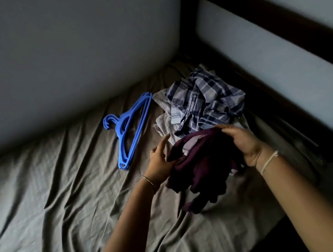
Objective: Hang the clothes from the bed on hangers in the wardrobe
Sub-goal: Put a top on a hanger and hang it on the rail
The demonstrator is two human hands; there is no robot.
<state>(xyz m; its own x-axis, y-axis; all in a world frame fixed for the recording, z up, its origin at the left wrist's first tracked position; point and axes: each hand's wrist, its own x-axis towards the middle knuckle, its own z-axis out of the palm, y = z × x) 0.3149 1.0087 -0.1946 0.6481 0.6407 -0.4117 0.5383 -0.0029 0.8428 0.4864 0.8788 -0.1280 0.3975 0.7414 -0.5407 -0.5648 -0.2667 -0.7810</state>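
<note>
Maroon garment (202,163) held by both hands (160,159) (245,148)

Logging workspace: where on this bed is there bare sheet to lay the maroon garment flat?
The wide grey sheet left of and nearer than the blue hangers is bare. The corner by the dark bed frame is crowded: plaid shirt on pale clothes, maroon garment in front.
</note>
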